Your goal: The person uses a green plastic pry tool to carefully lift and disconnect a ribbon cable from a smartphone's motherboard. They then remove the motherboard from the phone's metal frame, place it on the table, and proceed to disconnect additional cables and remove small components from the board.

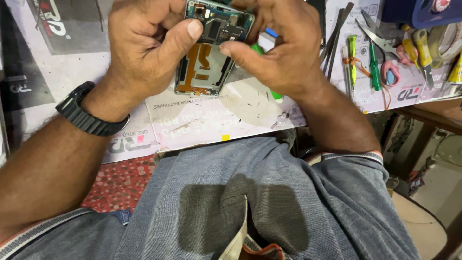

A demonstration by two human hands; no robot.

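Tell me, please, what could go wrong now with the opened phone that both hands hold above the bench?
1. The opened phone with bare green circuit board is gripped only at its top by the left hand and right hand; it might slip.
2. Both thumbs press near the exposed board; the orange flat cable below could perhaps tear or crease.

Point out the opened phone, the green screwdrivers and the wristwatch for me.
opened phone [204, 67], head view, on the orange flex cable inside its frame.
green screwdrivers [374, 67], head view, on the darker one's handle.
wristwatch [77, 108], head view, on the black case, left wrist.
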